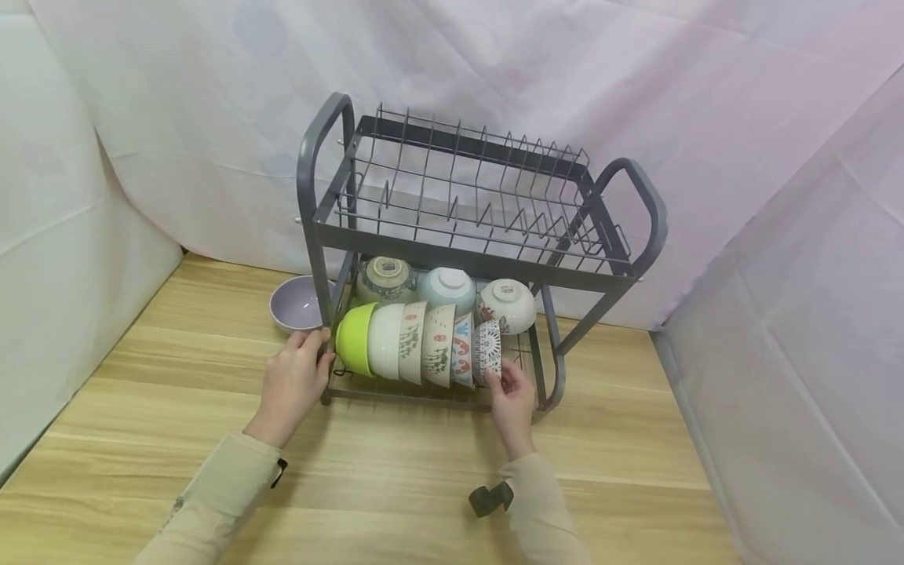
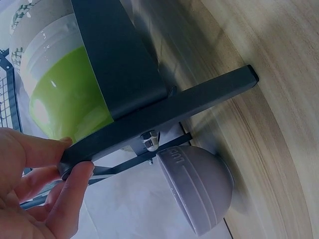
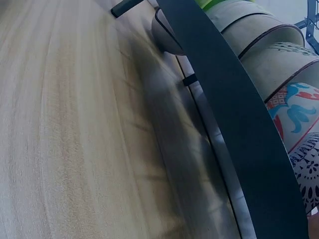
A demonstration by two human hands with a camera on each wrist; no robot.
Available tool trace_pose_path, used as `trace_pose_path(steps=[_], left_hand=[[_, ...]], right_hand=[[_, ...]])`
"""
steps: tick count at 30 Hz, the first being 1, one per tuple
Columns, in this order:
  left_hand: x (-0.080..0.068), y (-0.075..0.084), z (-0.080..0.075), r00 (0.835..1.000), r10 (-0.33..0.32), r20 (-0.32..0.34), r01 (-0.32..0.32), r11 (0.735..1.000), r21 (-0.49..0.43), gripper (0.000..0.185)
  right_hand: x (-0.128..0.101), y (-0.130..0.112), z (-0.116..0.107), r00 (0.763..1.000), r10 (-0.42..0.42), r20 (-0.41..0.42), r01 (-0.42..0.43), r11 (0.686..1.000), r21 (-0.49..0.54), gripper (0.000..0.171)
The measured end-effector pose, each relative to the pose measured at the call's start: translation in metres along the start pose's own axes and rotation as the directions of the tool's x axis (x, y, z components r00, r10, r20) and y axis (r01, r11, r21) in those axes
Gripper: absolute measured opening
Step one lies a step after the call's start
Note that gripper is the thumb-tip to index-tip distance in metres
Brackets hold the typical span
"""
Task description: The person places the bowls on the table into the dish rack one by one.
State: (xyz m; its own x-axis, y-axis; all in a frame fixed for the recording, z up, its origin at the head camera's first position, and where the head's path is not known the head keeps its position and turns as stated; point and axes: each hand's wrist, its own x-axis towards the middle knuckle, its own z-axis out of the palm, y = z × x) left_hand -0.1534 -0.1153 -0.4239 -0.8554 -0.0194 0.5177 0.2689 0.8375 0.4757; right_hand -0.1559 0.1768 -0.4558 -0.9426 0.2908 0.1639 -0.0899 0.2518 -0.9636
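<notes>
Woodgrain counter [image 1: 395, 486], pale sheets draped behind and at both sides. Grey dish rack [image 1: 480, 235] on it. Left hand [image 1: 293, 384] fingers curl round the rack's front post; lilac bowl [image 1: 297, 302] just beyond them. Right hand [image 1: 512, 400] fingers pinch the patterned bowl [image 1: 487, 351], end of the lower-tier row.

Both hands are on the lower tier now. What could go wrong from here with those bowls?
1. The right hand touches the patterned end bowl of a row standing on edge; pulling it might let the neighbours tip.
2. The left hand pinches the rack's post; a tug could shift the rack.
3. The purple bowl sits right beside that post and could get knocked.
</notes>
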Motion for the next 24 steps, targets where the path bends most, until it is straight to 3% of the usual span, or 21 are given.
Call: trace_pose_path(steps=[16, 20, 24], left_hand=[[0.000, -0.001, 0.000, 1.000, -0.010, 0.029, 0.010, 1.000, 0.007, 0.028], [0.000, -0.001, -0.001, 0.999, -0.017, 0.035, 0.017, 1.000, 0.010, 0.029], [0.000, 0.000, -0.002, 0.999, -0.018, 0.034, 0.018, 1.000, 0.011, 0.029]], right_hand=[[-0.002, -0.002, 0.004, 0.996, -0.085, 0.020, 0.087, 0.994, -0.071, 0.021], [-0.006, -0.005, -0.003, 0.989, -0.120, 0.084, 0.128, 0.987, -0.096, 0.037], [-0.008, -0.013, -0.020, 0.970, -0.223, 0.097, 0.233, 0.965, -0.119, 0.050]])
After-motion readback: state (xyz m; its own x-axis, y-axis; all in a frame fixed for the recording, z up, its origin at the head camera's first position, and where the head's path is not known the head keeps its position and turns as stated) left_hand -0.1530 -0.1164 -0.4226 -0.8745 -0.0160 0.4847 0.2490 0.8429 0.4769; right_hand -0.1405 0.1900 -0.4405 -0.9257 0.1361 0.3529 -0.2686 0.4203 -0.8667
